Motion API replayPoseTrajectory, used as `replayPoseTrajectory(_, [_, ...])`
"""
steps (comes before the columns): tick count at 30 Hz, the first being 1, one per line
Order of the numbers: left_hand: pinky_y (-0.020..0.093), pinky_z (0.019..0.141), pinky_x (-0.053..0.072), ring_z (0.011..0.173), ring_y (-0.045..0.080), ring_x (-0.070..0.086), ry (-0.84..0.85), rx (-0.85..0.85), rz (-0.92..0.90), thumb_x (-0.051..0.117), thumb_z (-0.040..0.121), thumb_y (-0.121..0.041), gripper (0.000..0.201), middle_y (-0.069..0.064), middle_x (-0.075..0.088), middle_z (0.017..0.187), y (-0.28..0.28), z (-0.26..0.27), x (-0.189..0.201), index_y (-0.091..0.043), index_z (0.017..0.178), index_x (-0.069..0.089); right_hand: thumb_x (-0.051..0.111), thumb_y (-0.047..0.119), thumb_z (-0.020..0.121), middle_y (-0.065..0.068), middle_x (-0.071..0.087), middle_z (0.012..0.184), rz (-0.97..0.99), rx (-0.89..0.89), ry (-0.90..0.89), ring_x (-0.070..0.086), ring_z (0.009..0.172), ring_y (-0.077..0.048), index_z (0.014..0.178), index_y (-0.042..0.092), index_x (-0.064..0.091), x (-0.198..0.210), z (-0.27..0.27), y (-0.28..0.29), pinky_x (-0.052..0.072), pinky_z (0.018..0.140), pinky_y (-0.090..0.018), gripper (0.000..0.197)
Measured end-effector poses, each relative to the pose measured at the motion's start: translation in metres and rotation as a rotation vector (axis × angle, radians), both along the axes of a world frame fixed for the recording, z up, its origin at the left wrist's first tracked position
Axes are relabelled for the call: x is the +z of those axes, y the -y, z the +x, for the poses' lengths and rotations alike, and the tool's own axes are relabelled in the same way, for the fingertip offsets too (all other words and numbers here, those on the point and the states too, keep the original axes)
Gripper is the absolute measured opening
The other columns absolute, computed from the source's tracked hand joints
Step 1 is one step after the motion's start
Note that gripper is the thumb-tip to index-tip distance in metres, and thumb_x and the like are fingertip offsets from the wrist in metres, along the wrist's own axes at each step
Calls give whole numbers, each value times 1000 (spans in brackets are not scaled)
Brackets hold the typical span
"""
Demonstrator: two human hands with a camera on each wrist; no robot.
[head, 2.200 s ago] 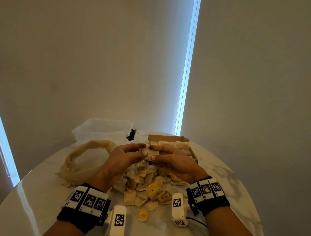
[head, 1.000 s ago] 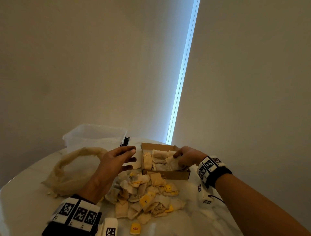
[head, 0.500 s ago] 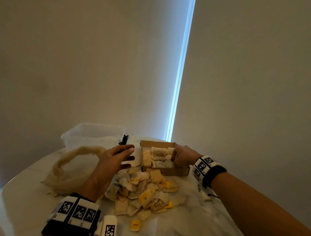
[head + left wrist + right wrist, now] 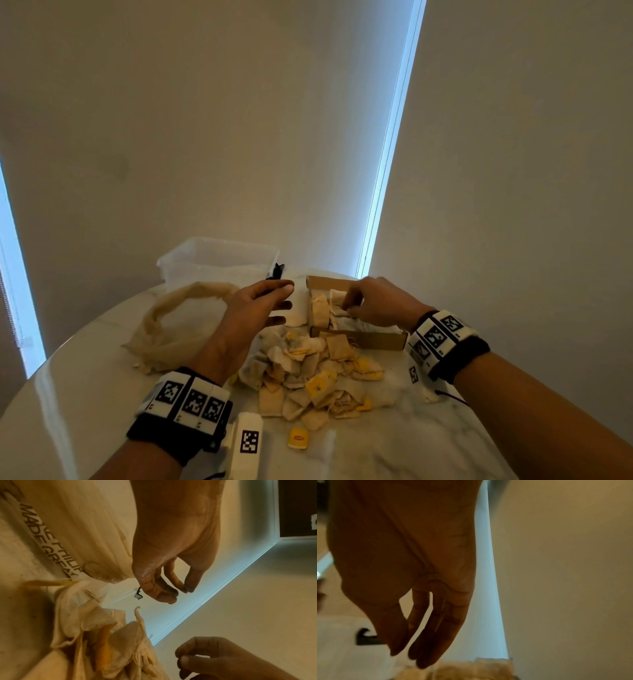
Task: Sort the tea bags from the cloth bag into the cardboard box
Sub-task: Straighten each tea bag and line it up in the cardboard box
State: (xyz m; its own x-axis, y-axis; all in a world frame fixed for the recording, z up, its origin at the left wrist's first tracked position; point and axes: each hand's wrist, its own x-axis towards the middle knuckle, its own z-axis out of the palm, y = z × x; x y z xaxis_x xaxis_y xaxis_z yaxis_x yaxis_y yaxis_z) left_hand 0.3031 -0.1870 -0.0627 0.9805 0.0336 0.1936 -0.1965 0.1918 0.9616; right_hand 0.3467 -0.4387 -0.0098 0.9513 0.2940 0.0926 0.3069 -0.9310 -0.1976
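Currently: tea bags (image 4: 308, 373) heaped loose on table, near cardboard box (image 4: 363, 337). Right hand (image 4: 373, 303), fingers curled, over box, grip unclear. Left hand (image 4: 255, 313) hovers beside it, fingers relaxed. Cloth bag (image 4: 178, 318) lies slack, likely emptied for sorting.

Loose tea bags (image 4: 308, 373), tan paper squares with some yellow tags, heaped on the table just in front of the cardboard box (image 4: 363, 337). Brown, shallow, open-topped box, holding more tea bags standing on edge. Limp beige cloth bag (image 4: 178, 325), mouth open, lying flat left of the heap.
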Motion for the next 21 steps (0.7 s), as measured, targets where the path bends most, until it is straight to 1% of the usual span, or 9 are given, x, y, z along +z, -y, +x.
replayPoseTrajectory(2, [26,74,60,100,14,77,3,11,10,76,96,-30,22,0,80,110,0,0,0,-23,116,79,76,26,95,10,74,100,-22,59,-91,70,94,-12,109,25,78,9,-16,-21,58,84,-27,14])
replayPoseTrajectory(3, [26,75,60,101,14,77,6,16,11,76,96,-31,22,-1,80,110,-1,0,1,-23,116,79,77,29,95,8,74,99,-38,62,-168,72,91,-12,110,23,78,12,-23,-31,58,79,-25,16])
replayPoseTrajectory(5, [26,75,60,101,13,76,12,21,13,76,96,-32,24,-3,80,110,-1,-1,2,-23,117,78,76,38,96,2,78,98,-116,19,-288,75,84,-14,113,18,75,12,-36,-46,62,75,-27,26])
replayPoseTrajectory(7, [24,73,59,101,12,76,10,24,15,76,96,-32,24,-4,80,110,-1,-2,3,-23,118,78,74,43,97,-1,78,99,-202,-30,-306,75,84,-16,116,13,73,5,-46,-54,64,77,-29,35])
replayPoseTrajectory(9, [23,72,59,100,13,76,7,28,17,76,96,-32,23,-4,80,110,0,-3,3,-24,117,79,75,46,95,-3,75,108,-202,-38,-307,73,94,-19,122,13,71,-5,-52,-57,64,85,-33,42])
replayPoseTrajectory(12, [25,73,59,101,13,76,6,25,26,75,96,-32,24,-4,80,110,0,-4,4,-24,119,78,77,37,96,1,72,113,-26,-18,-364,69,94,-14,128,18,69,-16,-56,-59,59,83,-29,38])
replayPoseTrajectory(15, [27,76,60,100,13,77,7,22,30,75,97,-32,22,-4,80,108,1,-5,5,-24,117,77,76,27,96,6,70,107,204,-24,-382,68,89,-8,126,21,67,-20,-57,-57,54,76,-23,32])
replayPoseTrajectory(18, [27,77,60,99,14,77,17,20,43,74,98,-32,22,-5,80,108,0,-6,6,-23,117,77,72,30,99,1,73,112,430,-27,-366,70,98,-13,119,23,68,-18,-53,-51,58,84,-27,22])
replayPoseTrajectory(21, [30,83,61,103,15,75,46,-15,93,71,98,-36,24,-6,79,109,0,-8,8,-24,118,76,68,33,101,-2,77,109,750,-40,-377,73,103,-19,111,23,74,-13,-50,-42,61,87,-30,15])
